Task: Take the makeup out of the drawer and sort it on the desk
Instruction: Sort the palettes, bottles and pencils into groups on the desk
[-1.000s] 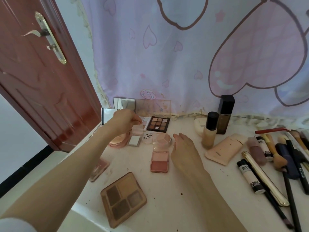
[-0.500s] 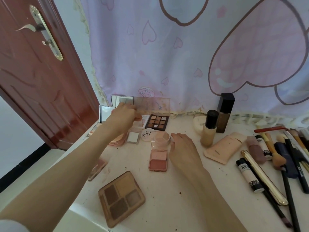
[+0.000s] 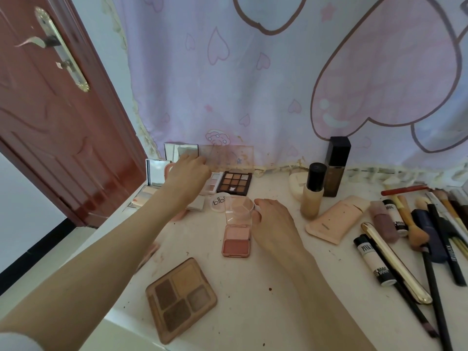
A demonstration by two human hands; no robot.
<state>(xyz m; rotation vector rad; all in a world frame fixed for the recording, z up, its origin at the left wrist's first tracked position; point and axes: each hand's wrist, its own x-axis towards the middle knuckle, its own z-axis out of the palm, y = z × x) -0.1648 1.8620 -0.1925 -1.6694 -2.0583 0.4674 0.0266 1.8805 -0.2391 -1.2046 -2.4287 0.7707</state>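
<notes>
Makeup lies spread over the white desk (image 3: pixel 253 312). My left hand (image 3: pixel 188 173) reaches to the back left, its fingertips at the left edge of the upright clear lid (image 3: pixel 228 157) of a nine-pan brown palette (image 3: pixel 234 182); whether it grips anything is hidden. My right hand (image 3: pixel 273 224) rests on the desk, and its fingertips touch the right edge of the raised clear lid (image 3: pixel 239 210) of a pink blush compact (image 3: pixel 236 240). A four-pan brown palette (image 3: pixel 181 298) lies near the front edge. No drawer is in view.
Mirrored compacts (image 3: pixel 158 173) stand at the back left by the red door (image 3: pixel 50 122). A foundation bottle (image 3: pixel 312 196), dark bottle (image 3: pixel 336 168) and peach tube (image 3: pixel 334 221) sit centre right. Several brushes, pencils and tubes (image 3: pixel 430 236) fill the right side. A heart-print curtain (image 3: pixel 253 72) hangs behind.
My left hand moved back and up from the small compacts toward the upright lids. My right hand slid forward until its fingertips reached the blush compact's lid.
</notes>
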